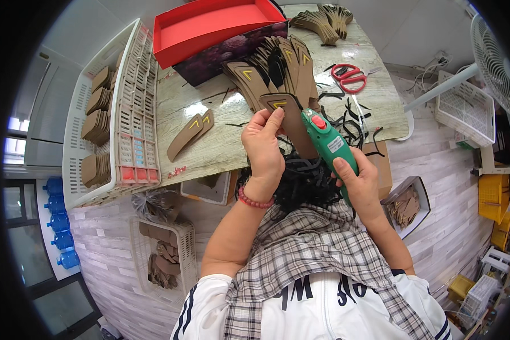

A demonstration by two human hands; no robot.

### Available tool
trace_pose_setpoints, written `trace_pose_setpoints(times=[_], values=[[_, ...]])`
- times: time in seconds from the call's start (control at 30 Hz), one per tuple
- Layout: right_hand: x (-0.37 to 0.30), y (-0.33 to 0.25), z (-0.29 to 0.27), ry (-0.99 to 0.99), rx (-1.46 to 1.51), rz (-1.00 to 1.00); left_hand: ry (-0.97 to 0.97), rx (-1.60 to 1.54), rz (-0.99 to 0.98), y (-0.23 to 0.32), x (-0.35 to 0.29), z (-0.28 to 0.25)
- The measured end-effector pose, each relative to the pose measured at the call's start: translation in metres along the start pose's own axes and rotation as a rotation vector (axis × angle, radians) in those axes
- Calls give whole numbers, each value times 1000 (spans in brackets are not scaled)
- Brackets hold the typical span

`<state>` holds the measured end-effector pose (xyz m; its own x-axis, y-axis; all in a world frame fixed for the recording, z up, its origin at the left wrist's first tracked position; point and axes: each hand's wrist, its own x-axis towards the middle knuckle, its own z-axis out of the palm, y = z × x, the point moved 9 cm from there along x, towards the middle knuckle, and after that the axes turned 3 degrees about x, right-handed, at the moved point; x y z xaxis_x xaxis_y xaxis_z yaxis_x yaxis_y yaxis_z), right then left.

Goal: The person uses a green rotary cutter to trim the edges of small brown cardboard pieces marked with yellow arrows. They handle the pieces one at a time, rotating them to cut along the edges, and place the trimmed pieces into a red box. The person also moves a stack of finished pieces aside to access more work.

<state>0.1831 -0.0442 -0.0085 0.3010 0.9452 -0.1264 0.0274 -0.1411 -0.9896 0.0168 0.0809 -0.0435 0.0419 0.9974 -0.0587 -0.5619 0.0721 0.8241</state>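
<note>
A curved brown flat piece (296, 131) with a small yellow angular mark is pinched between the thumb and fingers of my left hand (264, 146). My right hand (360, 180) is wrapped round a green handheld electric cutter (328, 141) with a red button. The cutter's head is against or very near the piece's right edge; which of the two I cannot tell. Just beyond, a fanned pile of similar brown pieces (249, 82) lies on the table. Two more marked pieces (187, 135) overlap to the left. Black trimmed strips (309, 178) are heaped below my hands, over the plaid apron.
Red-handled scissors (350, 78) lie at the right of the table (374, 62). A red open box (209, 28) stands at the back. At left, a white crate (133, 107) holds stacked brown pieces; another crate (190, 249) sits on the floor. A fan (498, 65) stands at right.
</note>
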Motion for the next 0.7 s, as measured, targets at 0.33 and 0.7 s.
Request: trace_pose_setpoints(times=[0.33, 0.7], values=[[1, 1, -7, -9, 17, 37, -84, 149, 2, 7, -2, 4], [-3, 4, -7, -56, -15, 74, -139, 353, 81, 26, 9, 2]])
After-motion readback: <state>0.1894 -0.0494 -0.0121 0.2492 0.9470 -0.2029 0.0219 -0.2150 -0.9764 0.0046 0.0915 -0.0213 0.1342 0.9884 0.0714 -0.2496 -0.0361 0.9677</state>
